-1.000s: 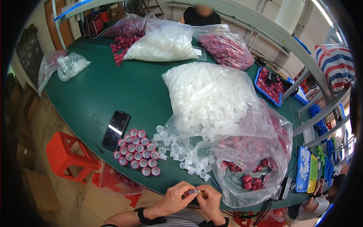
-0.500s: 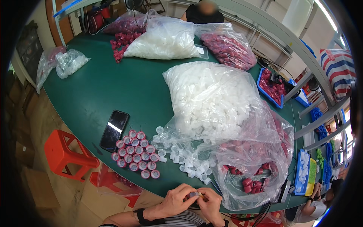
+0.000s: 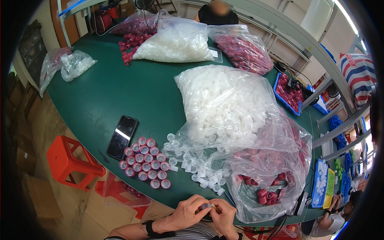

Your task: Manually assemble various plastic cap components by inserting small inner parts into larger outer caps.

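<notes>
Low in front, at the table's near edge, my left hand [image 3: 187,214] pinches a small round cap [image 3: 205,206] with a greyish face. Close against it, my right hand [image 3: 224,217] is closed on a small yellowish piece, mostly covered by the fingers, so its kind does not show. Left of my hands stands a group of red caps [image 3: 147,167] with pale linings, open ends up. Loose translucent white caps [image 3: 202,175] lie scattered between that group and an opened clear bag [image 3: 256,215] holding dark red caps [image 3: 267,197].
A big bag of white caps [image 3: 224,104] fills the middle right of the green table [image 3: 108,88]. Beside the red group lies a black phone [image 3: 122,136]. Farther back are more bags [image 3: 176,40] and a blue tray [image 3: 276,89]. A red stool [image 3: 74,160] stands left; people sit beyond.
The view has shifted very slightly, moving the table's things a little to the right. Both hands keep nearly the same place and grip.
</notes>
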Action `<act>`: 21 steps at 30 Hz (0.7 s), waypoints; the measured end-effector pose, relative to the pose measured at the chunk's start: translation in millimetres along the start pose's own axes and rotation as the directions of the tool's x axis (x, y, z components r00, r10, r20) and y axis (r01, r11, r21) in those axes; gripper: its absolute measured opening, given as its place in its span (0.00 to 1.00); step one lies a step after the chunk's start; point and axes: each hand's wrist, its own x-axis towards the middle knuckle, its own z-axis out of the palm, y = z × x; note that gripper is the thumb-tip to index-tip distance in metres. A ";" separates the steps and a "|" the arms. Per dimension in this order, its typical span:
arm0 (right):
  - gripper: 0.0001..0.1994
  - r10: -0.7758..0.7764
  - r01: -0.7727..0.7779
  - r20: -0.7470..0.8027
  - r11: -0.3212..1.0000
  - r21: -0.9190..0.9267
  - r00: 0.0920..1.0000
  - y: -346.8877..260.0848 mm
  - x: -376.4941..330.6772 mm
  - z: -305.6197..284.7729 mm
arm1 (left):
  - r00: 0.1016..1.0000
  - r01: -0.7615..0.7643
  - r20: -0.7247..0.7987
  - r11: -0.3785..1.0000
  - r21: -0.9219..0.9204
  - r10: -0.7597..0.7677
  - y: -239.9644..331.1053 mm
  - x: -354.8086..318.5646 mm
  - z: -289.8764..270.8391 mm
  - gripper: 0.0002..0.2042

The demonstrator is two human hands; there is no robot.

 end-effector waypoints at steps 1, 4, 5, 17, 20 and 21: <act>0.09 -0.005 0.005 0.004 1.000 -0.019 1.000 -0.3 0.2 -0.5 | 1.000 0.001 -0.001 1.000 0.000 -0.001 0.0 -0.1 0.3 0.10; 0.09 -0.017 0.017 0.003 0.999 -0.040 1.000 -0.7 1.5 -0.6 | 1.000 0.000 -0.003 1.000 0.005 0.000 -0.4 0.7 0.5 0.10; 0.09 -0.024 0.024 -0.003 0.999 -0.043 1.000 -0.7 2.2 -0.6 | 1.000 0.001 0.000 1.000 0.001 -0.001 -0.8 1.6 0.3 0.10; 0.10 -0.028 0.029 0.017 0.999 -0.044 0.999 -3.2 4.3 -3.0 | 1.000 -0.018 -0.010 1.000 0.014 0.018 0.5 2.3 -0.6 0.10; 0.09 0.088 -0.087 0.036 0.996 -0.030 0.995 1.4 -3.4 -3.6 | 1.000 -0.019 -0.010 1.000 0.017 0.020 2.2 -2.9 0.3 0.10; 0.09 0.092 -0.091 0.039 0.995 -0.030 0.995 2.9 -6.0 -2.9 | 1.000 -0.014 -0.011 1.000 0.013 0.014 2.9 -6.0 0.9 0.10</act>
